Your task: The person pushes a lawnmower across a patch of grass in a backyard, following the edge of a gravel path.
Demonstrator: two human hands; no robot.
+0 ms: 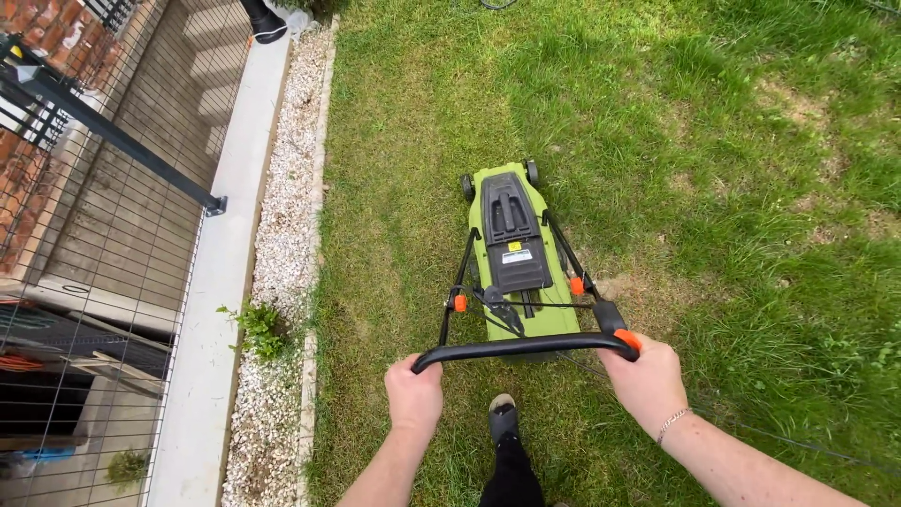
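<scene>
- Outdoors, the left hand (414,392) and right hand (648,380) are both curled tight around the black handle bar (521,347).
- Green mower (511,249) sits just ahead of the hands on grass (732,188); keeping it parallel to the gravel strip (282,207), left of the left hand, looks wise.

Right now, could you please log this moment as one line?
left hand: on handle | right hand: on handle | mower: on grass

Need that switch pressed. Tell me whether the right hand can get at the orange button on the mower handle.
Probably yes. The right hand already grips the black handle bar at its right end, and the orange button sits right against the thumb side with nothing between them.
</scene>
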